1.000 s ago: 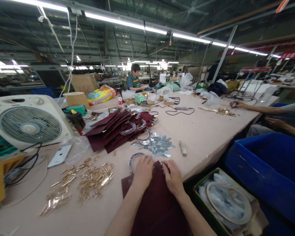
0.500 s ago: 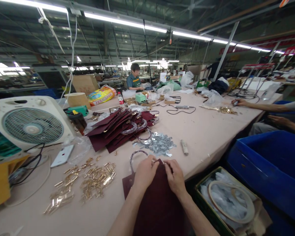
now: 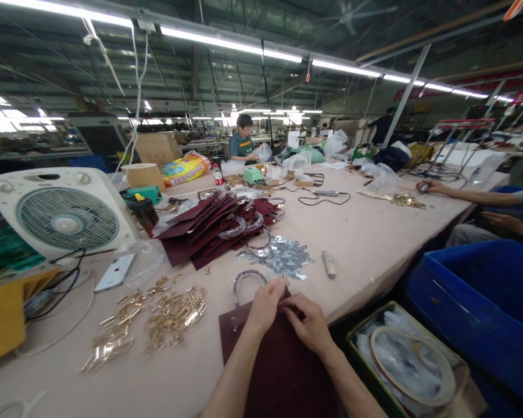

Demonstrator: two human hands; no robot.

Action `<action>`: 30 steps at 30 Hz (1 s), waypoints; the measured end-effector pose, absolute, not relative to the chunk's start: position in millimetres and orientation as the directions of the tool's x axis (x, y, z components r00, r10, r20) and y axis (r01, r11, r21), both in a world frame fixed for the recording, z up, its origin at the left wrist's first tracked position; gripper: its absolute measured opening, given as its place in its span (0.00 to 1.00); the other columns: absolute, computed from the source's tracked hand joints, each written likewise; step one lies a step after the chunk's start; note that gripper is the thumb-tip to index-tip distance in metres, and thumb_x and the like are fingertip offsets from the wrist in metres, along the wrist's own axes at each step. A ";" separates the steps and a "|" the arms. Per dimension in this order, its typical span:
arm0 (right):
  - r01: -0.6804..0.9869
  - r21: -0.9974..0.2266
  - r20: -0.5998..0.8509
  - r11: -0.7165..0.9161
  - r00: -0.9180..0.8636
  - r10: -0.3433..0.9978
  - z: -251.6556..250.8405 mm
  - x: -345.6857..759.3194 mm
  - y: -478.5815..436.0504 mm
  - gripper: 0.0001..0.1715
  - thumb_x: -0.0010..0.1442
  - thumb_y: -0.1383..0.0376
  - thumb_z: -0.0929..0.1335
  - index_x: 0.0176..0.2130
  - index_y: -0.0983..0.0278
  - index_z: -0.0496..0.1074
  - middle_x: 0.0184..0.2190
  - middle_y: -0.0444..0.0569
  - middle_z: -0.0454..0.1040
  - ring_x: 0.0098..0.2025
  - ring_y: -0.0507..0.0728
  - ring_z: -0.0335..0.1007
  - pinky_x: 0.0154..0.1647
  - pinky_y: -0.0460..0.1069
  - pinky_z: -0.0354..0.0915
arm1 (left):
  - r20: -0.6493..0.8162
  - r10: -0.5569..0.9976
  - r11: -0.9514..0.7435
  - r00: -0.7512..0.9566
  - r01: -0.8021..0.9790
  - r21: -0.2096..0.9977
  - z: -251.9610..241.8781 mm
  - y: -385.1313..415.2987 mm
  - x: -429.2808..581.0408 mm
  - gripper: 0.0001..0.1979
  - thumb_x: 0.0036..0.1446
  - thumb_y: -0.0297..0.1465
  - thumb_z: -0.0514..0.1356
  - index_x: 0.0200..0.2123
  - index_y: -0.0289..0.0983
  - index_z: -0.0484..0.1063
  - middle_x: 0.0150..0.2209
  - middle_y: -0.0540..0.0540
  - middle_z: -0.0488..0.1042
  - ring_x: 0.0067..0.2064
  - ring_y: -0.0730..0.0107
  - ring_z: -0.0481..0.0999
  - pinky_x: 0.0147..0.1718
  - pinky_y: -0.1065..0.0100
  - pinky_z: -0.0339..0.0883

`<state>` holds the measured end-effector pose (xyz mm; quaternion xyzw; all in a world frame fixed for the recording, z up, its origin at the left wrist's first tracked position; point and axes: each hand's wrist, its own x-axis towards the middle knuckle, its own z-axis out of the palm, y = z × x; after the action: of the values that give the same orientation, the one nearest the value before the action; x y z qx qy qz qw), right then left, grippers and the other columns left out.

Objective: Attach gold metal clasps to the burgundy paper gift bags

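Observation:
A maroon bag panel (image 3: 283, 377) lies at the table's near edge under both hands, its far part on the table. Its wrapped, curved handle (image 3: 249, 274) arches up at the top left, with small metal fittings (image 3: 234, 324) below. My left hand (image 3: 267, 302) is closed on the panel's upper edge, thumb and fingers together. Beside it, my right hand (image 3: 307, 320) is closed in a pinch against the left fingertips. Something tiny shows at its fingertips, too small to name. Just beyond is a heap of flat silvery metal plates (image 3: 283, 256).
Gold-coloured metal fittings (image 3: 176, 316) are spread at the left. Stacked maroon panels with handles (image 3: 209, 229) lie behind, beside a box fan (image 3: 65, 217) and a phone (image 3: 115, 273). A small roll (image 3: 328, 264) lies right. Blue bins (image 3: 475, 290) flank the table; a co-worker's hand (image 3: 429, 186) is farther right.
My right fingers have shifted left along the panel's edge to meet my left fingertips. My left hand keeps its hold. The view has swung slightly left.

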<state>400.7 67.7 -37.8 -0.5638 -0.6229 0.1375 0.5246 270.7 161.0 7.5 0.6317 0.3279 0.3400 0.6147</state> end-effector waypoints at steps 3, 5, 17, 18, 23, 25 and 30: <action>0.575 -0.768 0.474 0.282 0.213 0.855 -39.3 401.3 70.7 0.09 0.67 0.64 0.68 0.44 0.58 0.79 0.41 0.50 0.80 0.43 0.60 0.78 0.48 0.53 0.71 | 0.132 0.760 -0.178 0.637 0.008 0.984 16.3 155.8 276.3 0.20 0.67 0.46 0.57 0.48 0.39 0.80 0.45 0.46 0.83 0.51 0.57 0.79 0.56 0.59 0.70; 0.571 -0.787 0.451 0.232 0.276 0.849 -40.2 401.4 73.5 0.09 0.67 0.63 0.68 0.43 0.59 0.79 0.40 0.50 0.81 0.42 0.61 0.78 0.47 0.54 0.72 | 0.179 0.724 -0.255 0.666 0.017 0.967 19.9 153.6 280.3 0.20 0.70 0.43 0.53 0.53 0.40 0.78 0.52 0.46 0.81 0.56 0.58 0.77 0.60 0.60 0.66; 0.325 -0.946 0.166 -0.002 0.491 0.855 -42.9 411.4 97.8 0.16 0.61 0.53 0.70 0.40 0.62 0.79 0.27 0.47 0.80 0.28 0.59 0.78 0.32 0.51 0.72 | 0.177 0.899 -0.398 0.400 0.580 0.711 9.1 164.7 242.3 0.12 0.59 0.32 0.60 0.47 0.40 0.75 0.51 0.41 0.79 0.53 0.54 0.76 0.56 0.58 0.67; 0.327 -0.945 0.161 -0.010 0.492 0.855 -44.0 412.5 98.8 0.16 0.61 0.53 0.70 0.39 0.62 0.79 0.27 0.47 0.80 0.28 0.58 0.78 0.32 0.50 0.72 | 0.147 0.889 -0.421 0.435 0.644 0.639 9.3 163.6 240.1 0.17 0.58 0.38 0.64 0.49 0.40 0.74 0.52 0.40 0.78 0.55 0.51 0.75 0.56 0.56 0.66; 0.392 -0.920 0.184 -0.020 0.475 0.861 -48.1 413.7 100.8 0.15 0.61 0.54 0.69 0.39 0.61 0.80 0.30 0.49 0.82 0.30 0.59 0.79 0.34 0.51 0.73 | 0.010 0.873 -0.454 0.488 0.803 0.387 8.1 162.3 244.4 0.35 0.45 0.54 0.70 0.51 0.39 0.75 0.54 0.36 0.75 0.57 0.40 0.71 0.55 0.52 0.64; 0.430 -0.903 0.202 -0.018 0.460 0.865 -49.3 413.7 101.0 0.14 0.61 0.55 0.69 0.39 0.61 0.80 0.31 0.49 0.82 0.32 0.60 0.79 0.36 0.51 0.73 | -0.034 0.879 -0.430 0.476 0.822 0.373 8.5 165.2 248.1 0.37 0.43 0.56 0.70 0.50 0.38 0.75 0.52 0.35 0.75 0.57 0.39 0.71 0.54 0.52 0.65; 0.427 -0.904 0.188 -0.019 0.439 0.879 -50.4 415.6 100.5 0.15 0.60 0.54 0.69 0.40 0.61 0.80 0.32 0.50 0.82 0.30 0.59 0.78 0.35 0.52 0.72 | -0.071 0.878 -0.414 0.474 0.824 0.386 11.6 170.7 249.8 0.39 0.42 0.58 0.70 0.50 0.37 0.73 0.52 0.35 0.75 0.55 0.41 0.72 0.55 0.54 0.64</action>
<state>415.6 100.5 -50.4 -0.6786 -0.4810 0.2218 0.5088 249.8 170.7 11.6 0.8379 0.5077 0.0714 0.1873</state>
